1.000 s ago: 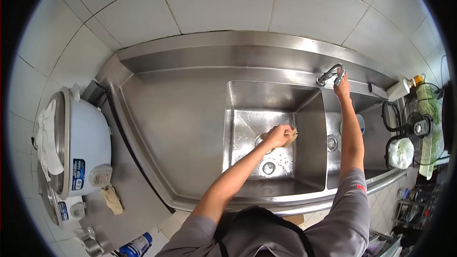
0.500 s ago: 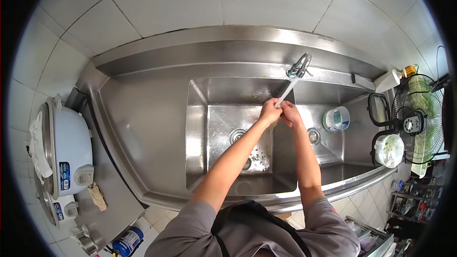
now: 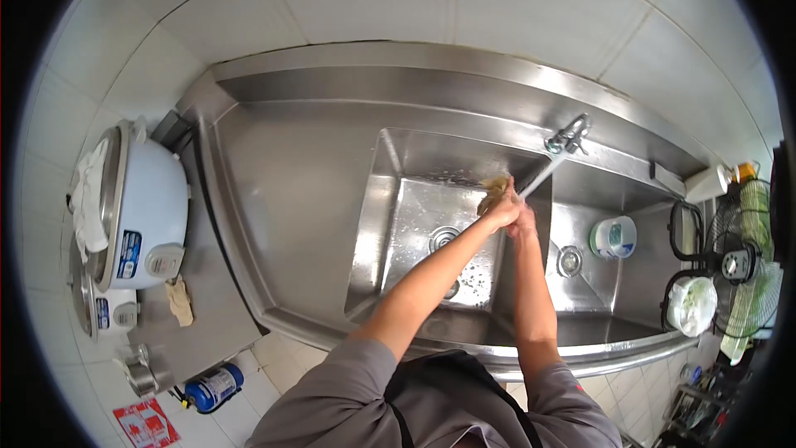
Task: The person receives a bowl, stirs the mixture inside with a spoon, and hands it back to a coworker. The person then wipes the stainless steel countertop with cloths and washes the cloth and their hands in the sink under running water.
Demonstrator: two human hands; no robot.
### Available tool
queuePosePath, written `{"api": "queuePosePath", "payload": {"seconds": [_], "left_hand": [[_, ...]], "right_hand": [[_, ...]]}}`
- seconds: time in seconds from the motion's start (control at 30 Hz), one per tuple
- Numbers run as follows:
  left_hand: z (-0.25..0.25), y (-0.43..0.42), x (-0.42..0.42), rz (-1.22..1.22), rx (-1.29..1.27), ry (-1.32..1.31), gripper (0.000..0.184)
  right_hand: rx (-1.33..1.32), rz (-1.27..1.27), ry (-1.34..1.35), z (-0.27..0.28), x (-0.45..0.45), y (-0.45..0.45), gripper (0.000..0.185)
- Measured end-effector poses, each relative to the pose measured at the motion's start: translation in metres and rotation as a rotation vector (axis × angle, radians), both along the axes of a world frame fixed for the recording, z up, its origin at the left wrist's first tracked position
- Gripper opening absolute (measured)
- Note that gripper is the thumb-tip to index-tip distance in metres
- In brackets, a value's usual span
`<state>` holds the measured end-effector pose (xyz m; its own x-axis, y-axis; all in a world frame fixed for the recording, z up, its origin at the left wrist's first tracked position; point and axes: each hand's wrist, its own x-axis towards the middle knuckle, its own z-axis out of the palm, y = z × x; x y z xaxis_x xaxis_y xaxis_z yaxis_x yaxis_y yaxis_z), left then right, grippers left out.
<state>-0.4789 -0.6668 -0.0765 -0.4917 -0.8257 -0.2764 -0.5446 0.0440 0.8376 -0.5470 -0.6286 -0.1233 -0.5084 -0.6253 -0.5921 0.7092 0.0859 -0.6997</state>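
Note:
Water from the faucet runs in a slanted stream onto my hands, which are together over the left basin near the divider. A crumpled tan cloth sticks out beyond my left hand, whose fingers are closed on it. Pressed against it from the right, my right hand is closed too, around the same wet bundle. My fingers cover part of the cloth. Below them are the basin's drain and scattered dark specks on the wet steel.
A white tub stands in the right basin. At the right are a fan, a bag-lined container and a white bottle. Large rice cookers and another tan cloth rest on the left counter; a blue cylinder is below.
The view has swung left, so the sink appears farther right. My left hand has turned, and the tan cloth now shows above the hands instead of below. Water keeps running.

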Motion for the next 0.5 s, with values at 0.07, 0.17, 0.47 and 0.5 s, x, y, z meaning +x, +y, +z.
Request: {"api": "queuePosePath", "payload": {"seconds": [0.07,0.17,0.47,0.5], "left_hand": [[0.011,-0.025,0.039,-0.252,0.025,0.145,0.041],[0.048,-0.037,0.117,-0.118,-0.189,0.274,0.027],[0.04,-0.126,0.249,0.274,-0.651,-0.736,0.072],[0.04,-0.145,0.24,0.217,-0.652,-0.716,0.072]], "right_hand": [[0.044,0.078,-0.129,-0.036,-0.017,-0.005,0.023],[0.27,0.239,-0.182,-0.02,-0.019,0.003,0.017],[0.284,0.263,-0.239,-0.023,-0.009,0.01,0.024],[0.29,0.254,-0.217,-0.02,-0.009,0.012,0.024]]}}
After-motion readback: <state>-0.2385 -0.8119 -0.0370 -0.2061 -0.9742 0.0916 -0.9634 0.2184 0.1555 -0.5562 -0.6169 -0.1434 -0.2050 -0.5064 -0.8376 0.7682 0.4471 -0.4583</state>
